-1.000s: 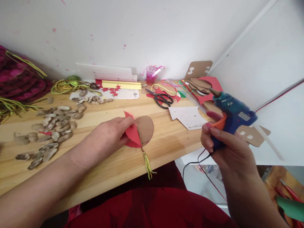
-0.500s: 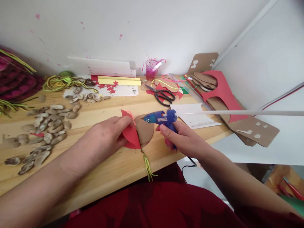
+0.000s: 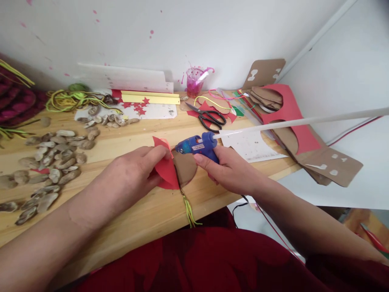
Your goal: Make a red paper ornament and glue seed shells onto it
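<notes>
My left hand (image 3: 142, 166) pinches a folded-back piece of red paper (image 3: 167, 172) at the left of a round brown cardboard piece (image 3: 186, 168). A dark cord runs along the line between the two, ending in a yellow-green tassel (image 3: 189, 211) that hangs toward the table's front edge. Closed around the handle of a blue glue gun (image 3: 197, 147) is my right hand (image 3: 229, 168). The gun's nozzle points left, close to the cardboard's upper edge by the red paper; whether it touches I cannot tell. A long white glue stick (image 3: 273, 124) sticks out of its back.
Many peanut shells (image 3: 57, 154) lie at left, below tangled yarn (image 3: 79, 99). Black-handled scissors (image 3: 209, 118) rest on red scraps behind the gun. A cup of pink liquid (image 3: 194, 83) stands at the wall. Cut cardboard (image 3: 334, 164) and red paper sheets (image 3: 291, 105) are at right.
The glue gun has moved left with my right hand, its nozzle nearer the red paper. Its rear has tilted up, raising the glue stick's far end. My left hand keeps its hold.
</notes>
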`<state>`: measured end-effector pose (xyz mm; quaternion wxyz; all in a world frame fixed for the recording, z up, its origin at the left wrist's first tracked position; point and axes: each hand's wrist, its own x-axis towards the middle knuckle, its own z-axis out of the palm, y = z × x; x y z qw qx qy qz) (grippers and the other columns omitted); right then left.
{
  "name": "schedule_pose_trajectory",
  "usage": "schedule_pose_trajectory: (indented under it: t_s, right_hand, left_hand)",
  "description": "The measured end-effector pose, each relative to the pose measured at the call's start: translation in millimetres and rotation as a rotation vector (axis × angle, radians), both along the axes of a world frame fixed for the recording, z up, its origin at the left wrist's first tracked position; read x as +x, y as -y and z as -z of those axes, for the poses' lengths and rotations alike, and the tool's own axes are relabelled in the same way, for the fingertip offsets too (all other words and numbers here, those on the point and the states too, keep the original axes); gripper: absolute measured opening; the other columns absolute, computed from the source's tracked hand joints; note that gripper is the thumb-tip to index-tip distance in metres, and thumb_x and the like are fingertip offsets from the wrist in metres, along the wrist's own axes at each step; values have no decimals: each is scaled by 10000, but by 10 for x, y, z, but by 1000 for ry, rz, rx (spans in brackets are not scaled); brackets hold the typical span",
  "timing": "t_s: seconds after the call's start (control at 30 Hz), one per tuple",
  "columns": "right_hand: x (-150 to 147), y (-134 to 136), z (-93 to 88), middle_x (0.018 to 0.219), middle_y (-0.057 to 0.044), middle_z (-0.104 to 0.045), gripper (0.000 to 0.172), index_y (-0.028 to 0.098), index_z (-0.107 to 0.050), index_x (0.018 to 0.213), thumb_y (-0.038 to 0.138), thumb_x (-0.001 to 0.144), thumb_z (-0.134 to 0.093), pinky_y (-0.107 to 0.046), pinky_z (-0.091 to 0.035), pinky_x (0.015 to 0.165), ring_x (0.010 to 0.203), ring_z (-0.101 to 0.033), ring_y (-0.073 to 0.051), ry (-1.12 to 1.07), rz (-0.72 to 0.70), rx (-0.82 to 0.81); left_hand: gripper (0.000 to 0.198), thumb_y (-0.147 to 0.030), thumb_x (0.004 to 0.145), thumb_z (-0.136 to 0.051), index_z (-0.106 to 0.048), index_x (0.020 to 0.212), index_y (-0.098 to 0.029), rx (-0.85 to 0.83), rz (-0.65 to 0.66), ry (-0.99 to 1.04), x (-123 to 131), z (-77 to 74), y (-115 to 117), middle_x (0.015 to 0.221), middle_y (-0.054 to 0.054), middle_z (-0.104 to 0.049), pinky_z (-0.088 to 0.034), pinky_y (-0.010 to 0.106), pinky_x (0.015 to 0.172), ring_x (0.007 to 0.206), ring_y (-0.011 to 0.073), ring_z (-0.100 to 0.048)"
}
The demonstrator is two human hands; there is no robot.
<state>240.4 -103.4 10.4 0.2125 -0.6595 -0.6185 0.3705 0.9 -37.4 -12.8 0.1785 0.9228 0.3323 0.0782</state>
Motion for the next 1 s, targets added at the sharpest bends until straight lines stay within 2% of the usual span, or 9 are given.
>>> schedule_pose_trajectory:
  t_s: [0.2, 0.4, 0.57, 0.7, 1.0]
  right_hand:
    - [13, -10, -20, 611, 5, -586, 451, 214, -574, 773, 610, 983, -519, -301, -387, 627, 647, -588, -183, 29, -12, 3]
    - [13, 0, -39, 594, 0, -582, 459, 216, -556, 743, 604, 984, -509, -298, -356, 589, 610, -559, -175, 74, -14, 7]
    - [21, 5, -53, 608, -12, -595, 469, 217, -550, 726, 608, 982, -512, -298, -349, 579, 611, -563, -178, 106, -19, -2]
    - [25, 6, -67, 623, -20, -605, 466, 215, -552, 728, 602, 986, -509, -297, -345, 580, 619, -565, -180, 116, -20, -6]
    - [35, 38, -113, 635, -17, -573, 444, 215, -561, 764, 591, 990, -495, -307, -350, 619, 652, -547, -190, 164, -39, -11]
  left_hand:
    - [180, -199, 981, -536, -564, 1158, -184, -11, -10, 28, 17, 9, -2, 1150, 125, -712, -516, 379, 868, 1005, 268, -687]
    - [146, -217, 978, -524, -554, 1118, -193, 5, -4, 31, 4, 11, 2, 1075, 102, -711, -515, 354, 838, 945, 252, -690]
    - [124, -291, 946, -538, -535, 1069, -272, 29, -20, 99, -23, 96, -13, 1030, 50, -720, -527, 342, 804, 896, 248, -695]
    - [148, -323, 944, -529, -517, 1086, -283, 55, -17, 113, -30, 150, -23, 1010, 47, -716, -525, 345, 788, 860, 247, -689]
    - [150, -330, 962, -536, -523, 1096, -263, 44, 3, 121, -28, 111, -27, 1009, 53, -700, -511, 348, 784, 862, 253, -685]
